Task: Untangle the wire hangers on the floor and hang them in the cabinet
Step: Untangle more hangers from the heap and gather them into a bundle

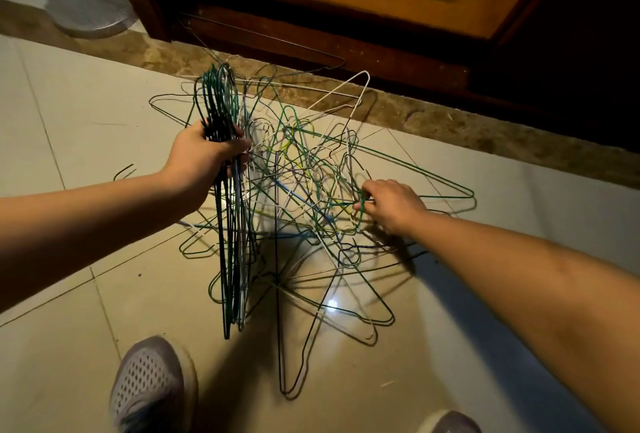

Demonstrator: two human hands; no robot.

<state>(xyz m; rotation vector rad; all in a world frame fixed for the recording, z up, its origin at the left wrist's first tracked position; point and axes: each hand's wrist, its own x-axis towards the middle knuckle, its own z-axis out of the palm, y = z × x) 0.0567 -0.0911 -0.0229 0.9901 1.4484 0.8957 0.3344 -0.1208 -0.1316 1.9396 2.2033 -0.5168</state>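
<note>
Grey shoe (152, 384) stood closest, on the pale floor (86, 259), and the tip of another shoe (446, 422) showed at the bottom edge. Two bare arms reached out over them.

The left hand (201, 155) had its fingers curled tight round a bunch of hangers (228, 224). It held them near their necks, with the hooks up and the long parts hanging down. These ones looked sorted, all lying flat side by side.

The right hand (391, 204) reached into the tangled pile (304, 183) on the floor, just beside the bunch. Its fingers pinched the hook of a green hanger (360, 211). Many other wires crossed over and under that one.

To get it out well, the person would likely need to pull slowly and turn the hook so it slipped past the other hooks. A hard tug would probably drag the whole pile along. Keeping the bunch apart from the pile would likely stop it catching again.

The cabinet (311, 27) stood open behind the pile. Its inside was dark, and only a brown shelf showed. No hangers could be seen hanging in it, and no rail was in view. A white hanger (360, 86) stuck up from the pile near the cabinet's foot.
</note>
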